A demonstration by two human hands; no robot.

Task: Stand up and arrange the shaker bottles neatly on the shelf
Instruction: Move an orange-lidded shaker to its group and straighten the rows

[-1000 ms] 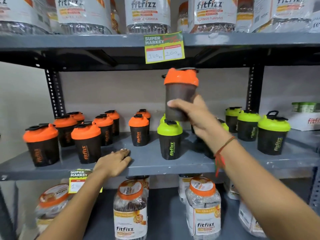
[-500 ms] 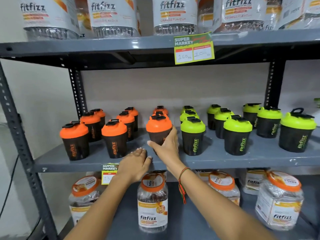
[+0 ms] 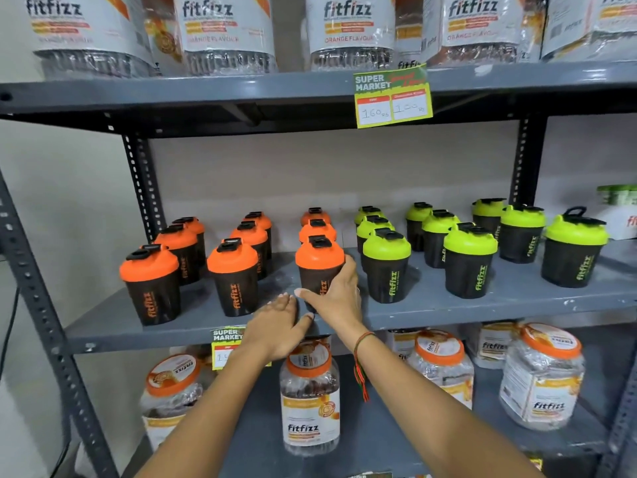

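Observation:
Black shaker bottles stand upright in rows on the grey middle shelf (image 3: 448, 310). Orange-lidded ones fill the left half, green-lidded ones (image 3: 386, 267) the right half. My right hand (image 3: 336, 294) wraps around the lower body of the front orange-lidded shaker (image 3: 319, 265) in the third orange row, which stands on the shelf. My left hand (image 3: 277, 324) lies flat and palm down at the shelf's front edge, just left of that shaker, holding nothing. Other front orange shakers (image 3: 234, 277) (image 3: 151, 286) stand further left.
Large clear Fitfizz jars (image 3: 310, 398) fill the shelf below and the shelf above (image 3: 213, 32). Price tags (image 3: 393, 96) hang from the upper shelf edge and the middle shelf edge (image 3: 225, 343). Perforated metal uprights (image 3: 38, 305) frame the rack. A white box (image 3: 620, 219) sits far right.
One second ago my right hand held an orange-lidded shaker up in the air; it has since set it down on the shelf at the front of the third orange row and still grips it.

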